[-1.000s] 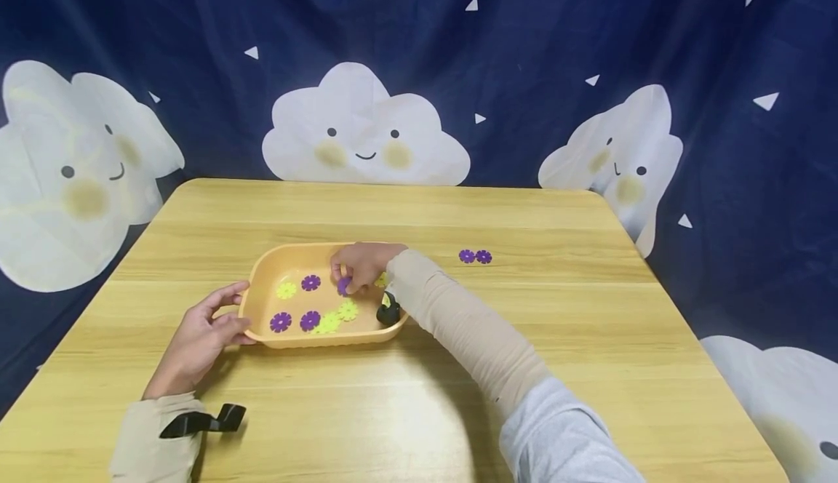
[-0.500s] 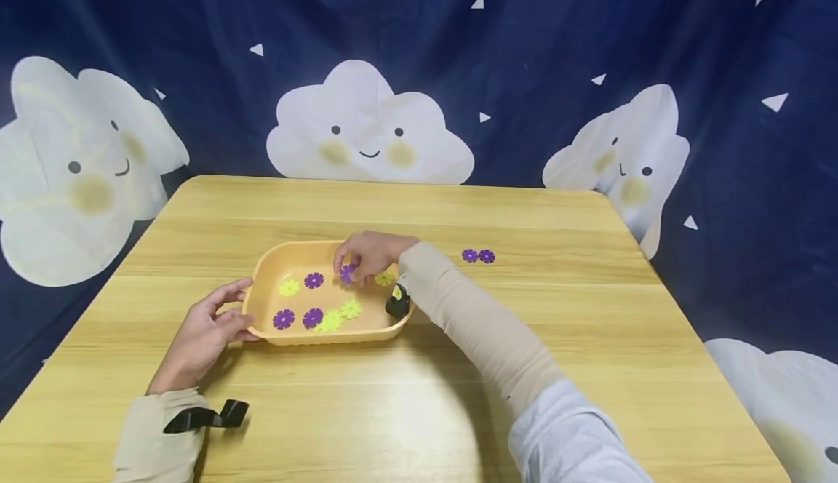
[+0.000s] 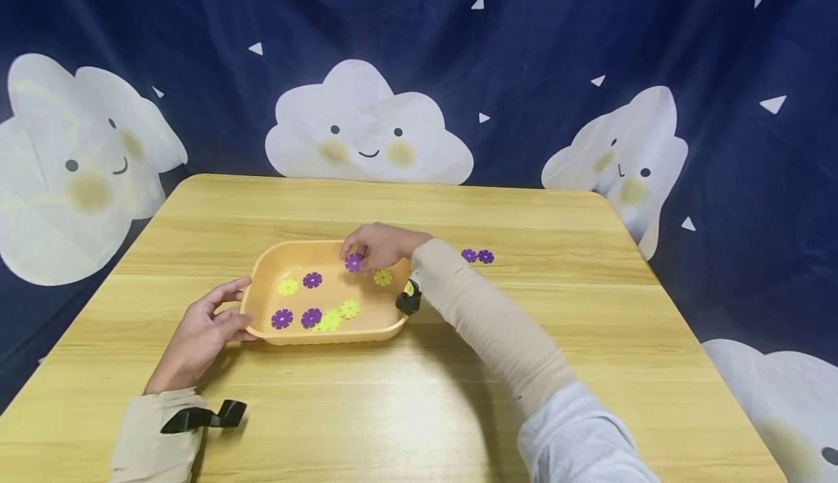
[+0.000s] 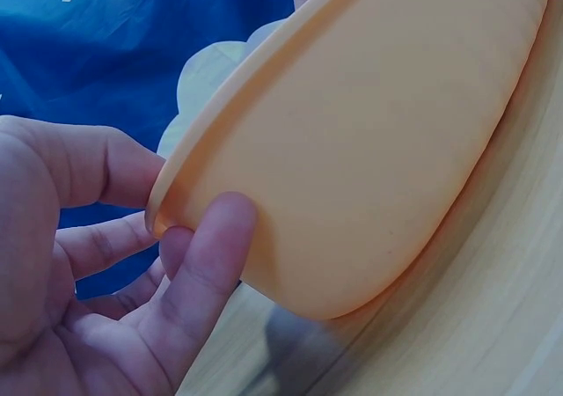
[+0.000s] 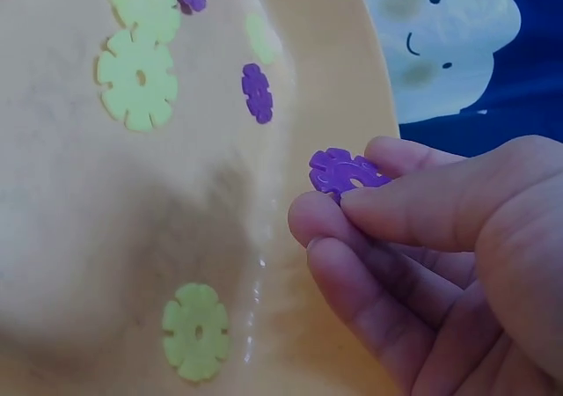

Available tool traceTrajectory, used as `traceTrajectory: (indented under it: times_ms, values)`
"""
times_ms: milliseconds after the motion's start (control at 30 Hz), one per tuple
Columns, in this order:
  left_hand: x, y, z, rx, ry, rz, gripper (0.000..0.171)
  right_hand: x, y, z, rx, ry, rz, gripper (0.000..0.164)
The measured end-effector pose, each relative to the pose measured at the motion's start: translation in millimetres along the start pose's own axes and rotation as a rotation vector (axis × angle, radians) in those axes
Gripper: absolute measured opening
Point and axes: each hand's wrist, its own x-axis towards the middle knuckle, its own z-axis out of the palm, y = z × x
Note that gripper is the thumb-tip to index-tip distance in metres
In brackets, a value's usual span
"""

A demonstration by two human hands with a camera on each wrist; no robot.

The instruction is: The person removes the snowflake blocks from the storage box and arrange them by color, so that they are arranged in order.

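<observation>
My left hand (image 3: pixel 204 332) grips the left end of a shallow orange plastic tray (image 3: pixel 262 272). In the left wrist view its thumb presses the tray's outer wall (image 4: pixel 369 150), with fingers at the rim. Over the tray's far right part, my right hand (image 3: pixel 382 245) pinches a purple snowflake disc (image 3: pixel 353 262) between thumb and fingers. The right wrist view shows this disc (image 5: pixel 339 172) raised above the tray floor. Inside the tray lie several more notched discs, among them a purple disc (image 3: pixel 282 318) at front left and a yellow disc (image 3: pixel 382 277) under my right hand.
Two purple discs, joined side by side (image 3: pixel 477 256), lie on the wooden table (image 3: pixel 556 308) right of the tray. Black mounts sit on both wrists, the left mount (image 3: pixel 204 417) jutting sideways. A blue cloud-print curtain (image 3: pixel 511 46) hangs behind the table.
My right hand has lifted the purple disc off the tray floor and moved it slightly back and right. My left hand keeps its grip on the tray.
</observation>
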Motion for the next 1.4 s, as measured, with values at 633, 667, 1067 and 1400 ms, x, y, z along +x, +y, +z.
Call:
traceTrajectory:
  times_ms: [633, 667, 1067, 1400]
  values:
    - [0.5, -0.9, -0.4, -0.039, -0.002, 0.006, 0.057, -28, 14, -19, -0.048, 0.101, -0.014, 0.041]
    - [0.6, -1.0, -0.5, -0.039, -0.001, 0.005, 0.057, -30, 15, -20, -0.046, 0.106, -0.015, 0.041]
    - [0.7, 0.5, -1.4, -0.005, -0.003, -0.004, 0.059, -50, 32, -25, 0.051, 0.149, -0.030, 0.040]
    - [1.3, 0.3, -0.6, -0.049, 0.013, 0.002, 0.058, -73, 44, -31, 0.097, 0.209, -0.001, 0.039]
